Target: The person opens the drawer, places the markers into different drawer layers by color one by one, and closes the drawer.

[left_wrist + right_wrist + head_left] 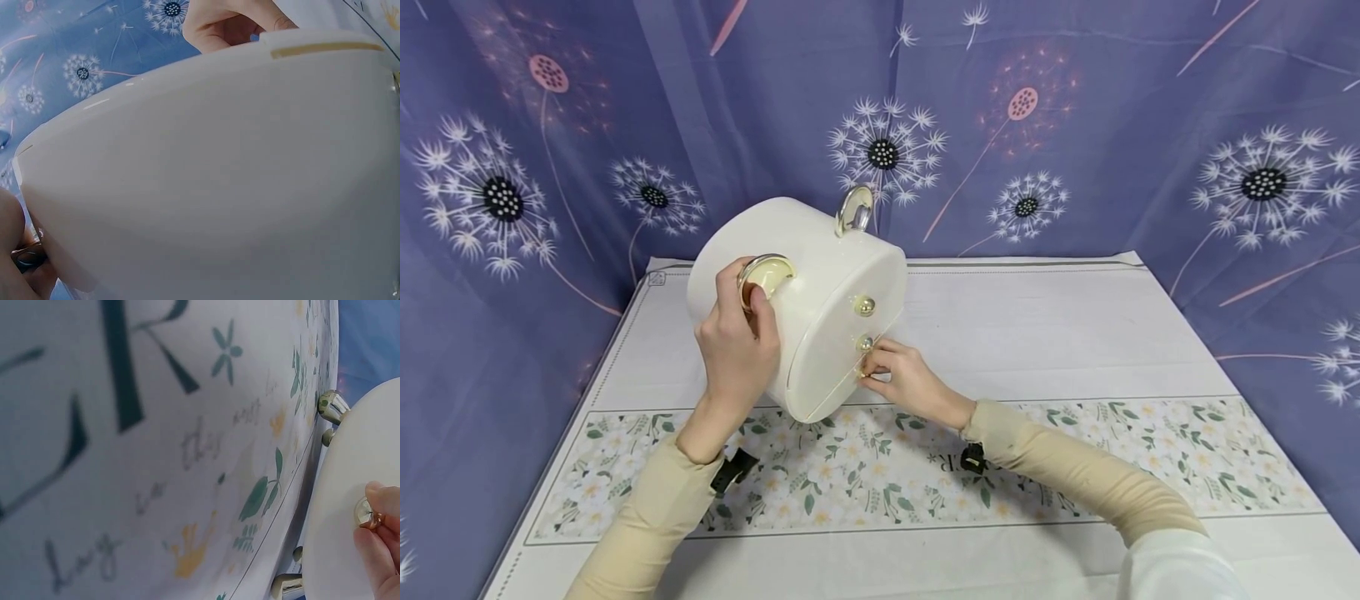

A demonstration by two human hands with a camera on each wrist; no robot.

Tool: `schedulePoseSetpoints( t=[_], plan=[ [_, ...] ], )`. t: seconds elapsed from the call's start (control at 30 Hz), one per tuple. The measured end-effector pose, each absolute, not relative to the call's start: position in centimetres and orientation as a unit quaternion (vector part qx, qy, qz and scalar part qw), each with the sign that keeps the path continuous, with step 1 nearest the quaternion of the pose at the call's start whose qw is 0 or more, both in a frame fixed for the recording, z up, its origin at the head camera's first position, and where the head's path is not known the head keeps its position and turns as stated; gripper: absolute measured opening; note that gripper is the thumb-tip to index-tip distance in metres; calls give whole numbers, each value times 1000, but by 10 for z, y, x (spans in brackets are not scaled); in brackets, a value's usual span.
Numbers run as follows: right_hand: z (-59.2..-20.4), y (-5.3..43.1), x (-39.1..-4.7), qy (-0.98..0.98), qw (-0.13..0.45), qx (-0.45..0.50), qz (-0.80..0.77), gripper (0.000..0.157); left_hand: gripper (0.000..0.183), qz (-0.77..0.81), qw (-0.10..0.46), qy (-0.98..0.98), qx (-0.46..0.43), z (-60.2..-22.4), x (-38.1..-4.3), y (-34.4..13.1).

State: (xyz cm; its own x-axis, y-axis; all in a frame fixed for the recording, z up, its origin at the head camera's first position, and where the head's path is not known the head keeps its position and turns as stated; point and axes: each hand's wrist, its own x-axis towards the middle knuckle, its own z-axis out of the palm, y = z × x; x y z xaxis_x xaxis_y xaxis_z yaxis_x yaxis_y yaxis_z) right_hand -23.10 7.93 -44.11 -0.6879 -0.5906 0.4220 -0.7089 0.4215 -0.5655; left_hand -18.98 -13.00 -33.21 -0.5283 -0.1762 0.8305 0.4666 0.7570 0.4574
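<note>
A glossy white drum-shaped box (790, 242) with gold-trimmed ear-shaped handles is tilted over the table in the head view. My left hand (733, 342) grips the nearer ear handle (772, 268), its thumb hooked inside the ring. The farther ear handle (855, 208) stands free at the top. Two gold knobs (865, 306) show on the flat front, which has a thin seam across it. With thumb and fingers, my right hand (910, 382) pinches a lower gold knob (367, 514), seen in the right wrist view. The box's side (206, 169) fills the left wrist view.
Underneath lies a white table cover (1037, 325) with a printed floral band (850, 492) and lettering. A purple dandelion-print curtain (775, 100) hangs behind and at both sides. Gold feet (333, 406) stick out from the box beside the cover.
</note>
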Motion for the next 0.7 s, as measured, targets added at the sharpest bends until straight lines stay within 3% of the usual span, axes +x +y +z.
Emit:
schedulePoseSetpoints(
  t=[0.5,0.7],
  plan=[
    [-441,78,-232,-837,87,392,371,12,31,-341,471,-809,-92,-332,-189,-129],
    [-442,81,-235,-826,65,400,392,10,31,-341,467,-811,-89,-331,-188,-130]
  ],
)
